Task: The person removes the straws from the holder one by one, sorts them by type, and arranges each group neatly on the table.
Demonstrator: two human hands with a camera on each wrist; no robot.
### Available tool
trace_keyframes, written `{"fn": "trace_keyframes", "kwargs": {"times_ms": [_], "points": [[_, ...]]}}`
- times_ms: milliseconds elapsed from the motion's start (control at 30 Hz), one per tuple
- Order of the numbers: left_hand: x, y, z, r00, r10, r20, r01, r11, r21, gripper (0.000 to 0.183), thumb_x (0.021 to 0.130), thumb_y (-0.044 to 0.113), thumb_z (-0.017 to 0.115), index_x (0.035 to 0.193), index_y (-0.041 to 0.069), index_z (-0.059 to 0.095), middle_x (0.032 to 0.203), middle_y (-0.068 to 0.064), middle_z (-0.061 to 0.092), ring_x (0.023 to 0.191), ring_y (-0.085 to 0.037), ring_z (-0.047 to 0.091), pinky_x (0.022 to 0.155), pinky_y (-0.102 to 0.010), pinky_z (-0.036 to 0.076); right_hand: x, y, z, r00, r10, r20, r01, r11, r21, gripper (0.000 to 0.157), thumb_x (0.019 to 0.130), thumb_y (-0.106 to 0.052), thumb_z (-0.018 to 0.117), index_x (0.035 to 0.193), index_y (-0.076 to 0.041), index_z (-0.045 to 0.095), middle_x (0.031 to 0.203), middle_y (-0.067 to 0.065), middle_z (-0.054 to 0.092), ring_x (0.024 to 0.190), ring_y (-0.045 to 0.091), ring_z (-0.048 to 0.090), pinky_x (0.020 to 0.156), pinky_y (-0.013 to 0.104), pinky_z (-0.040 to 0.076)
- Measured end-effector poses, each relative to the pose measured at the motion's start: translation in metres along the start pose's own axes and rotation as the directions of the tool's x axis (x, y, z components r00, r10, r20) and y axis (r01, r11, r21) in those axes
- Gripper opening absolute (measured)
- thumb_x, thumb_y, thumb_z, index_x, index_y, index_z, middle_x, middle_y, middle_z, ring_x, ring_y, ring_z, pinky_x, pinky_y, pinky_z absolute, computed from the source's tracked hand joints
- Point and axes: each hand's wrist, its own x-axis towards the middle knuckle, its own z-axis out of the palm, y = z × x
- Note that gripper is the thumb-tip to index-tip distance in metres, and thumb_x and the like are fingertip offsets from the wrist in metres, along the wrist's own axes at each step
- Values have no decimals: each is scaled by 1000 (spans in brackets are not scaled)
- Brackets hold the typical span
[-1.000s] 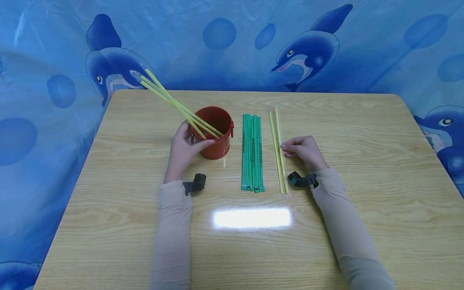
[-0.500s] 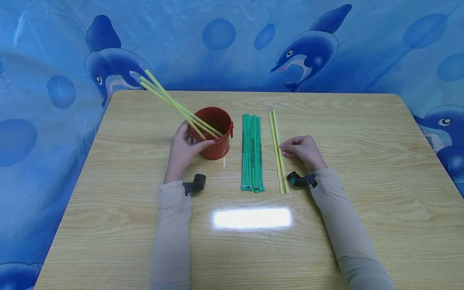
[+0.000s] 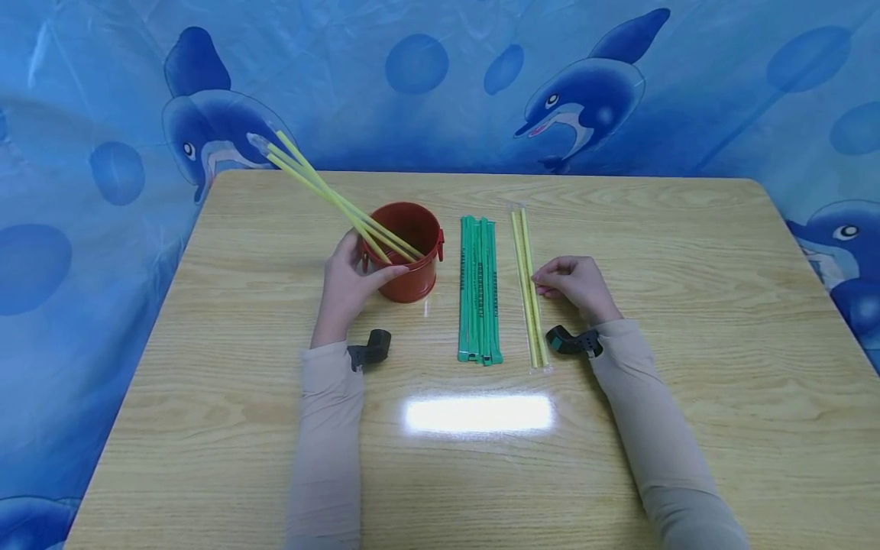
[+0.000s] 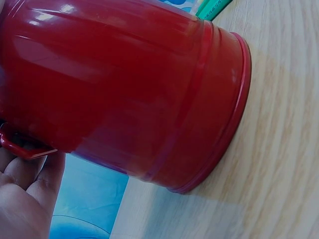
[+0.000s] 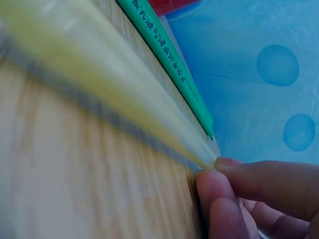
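Note:
My left hand holds a red metal bucket by its near left side, thumb along the rim. Several yellow straws lean out of it toward the back left. In the left wrist view the bucket's wall fills much of the picture, with fingers by its handle bracket. My right hand pinches a yellow straw in a clear wrapper between thumb and fingertips. The right wrist view shows that straw close up and blurred. Another wrapped yellow straw lies along its left side.
Several slim green printed packets lie side by side between the bucket and my right hand. A black camera sits at each wrist. The wooden table ends at a blue dolphin backdrop.
The straw pinched by my right hand has shifted slightly at its far end, closer to the other yellow straw. My left hand and the bucket have stayed in place.

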Motion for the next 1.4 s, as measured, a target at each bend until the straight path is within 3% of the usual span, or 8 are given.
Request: {"fn": "trace_keyframes", "kwargs": {"times_ms": [267, 467, 867, 1400], "points": [[1, 0, 0, 1000, 5, 7, -5, 1000, -21, 65, 80, 11, 76, 137, 15, 46, 136, -2, 50, 128, -15, 42, 104, -35, 38, 0, 4, -2, 997, -77, 32, 76, 997, 27, 21, 87, 0, 63, 98, 17, 56, 71, 1, 65, 63, 8, 63, 58, 20, 54], [0, 0, -1, 1000, 4, 3, -4, 1000, -14, 65, 80, 11, 76, 137, 15, 45, 136, -2, 50, 128, -15, 41, 104, -36, 38, 1, 3, -3, 995, -75, 66, 74, 997, 17, 17, 88, 0, 61, 97, 14, 58, 76, 3, 64, 66, 9, 63, 61, 20, 55], [1, 0, 1, 1000, 10, 10, -10, 1000, -12, 65, 80, 10, 76, 137, 14, 45, 136, -2, 50, 128, -14, 41, 105, -35, 37, 10, 1, -13, 977, -98, 190, 127, 981, -149, 13, 90, -3, 60, 97, 9, 61, 84, 14, 64, 71, 13, 63, 64, 24, 56], [0, -2, 0, 1000, 10, 3, -10, 1000, -8, 66, 79, 10, 77, 137, 15, 46, 136, -2, 50, 128, -15, 41, 105, -36, 38, 8, 0, -11, 980, -95, 174, 120, 983, -137, 18, 89, -5, 64, 97, 11, 61, 83, 14, 65, 69, 11, 63, 64, 24, 55]]}}
